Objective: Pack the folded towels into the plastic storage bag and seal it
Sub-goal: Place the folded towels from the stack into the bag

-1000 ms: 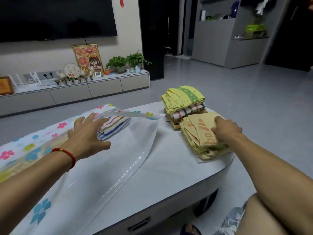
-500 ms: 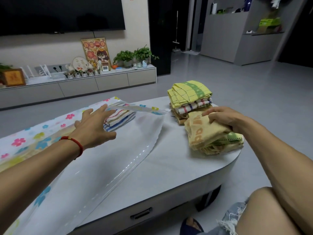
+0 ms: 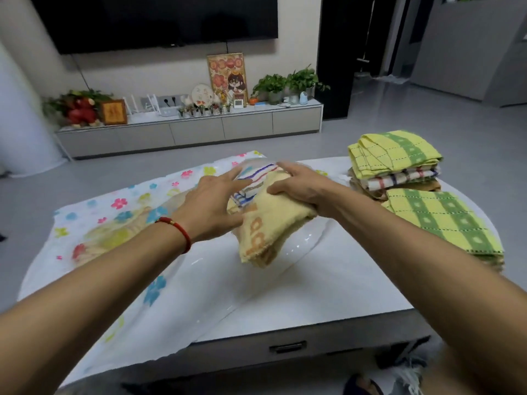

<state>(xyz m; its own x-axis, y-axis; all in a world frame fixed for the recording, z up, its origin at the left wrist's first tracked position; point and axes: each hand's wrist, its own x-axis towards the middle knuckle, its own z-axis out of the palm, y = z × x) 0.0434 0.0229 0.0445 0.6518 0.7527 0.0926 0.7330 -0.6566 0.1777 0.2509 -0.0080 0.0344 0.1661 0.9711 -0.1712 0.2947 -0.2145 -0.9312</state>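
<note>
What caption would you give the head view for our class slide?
Right hand carries a folded yellow towel to the flowered plastic storage bag, left hand at its mouth.

Yellow towel (image 3: 271, 223) — orange woven lettering, partly folded under, not legible; nothing else readable.

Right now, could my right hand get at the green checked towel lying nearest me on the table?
Probably yes. The green checked towel lies uncovered just right of the right hand, with nothing between them, but that hand grips the yellow towel and must release it first.
</note>
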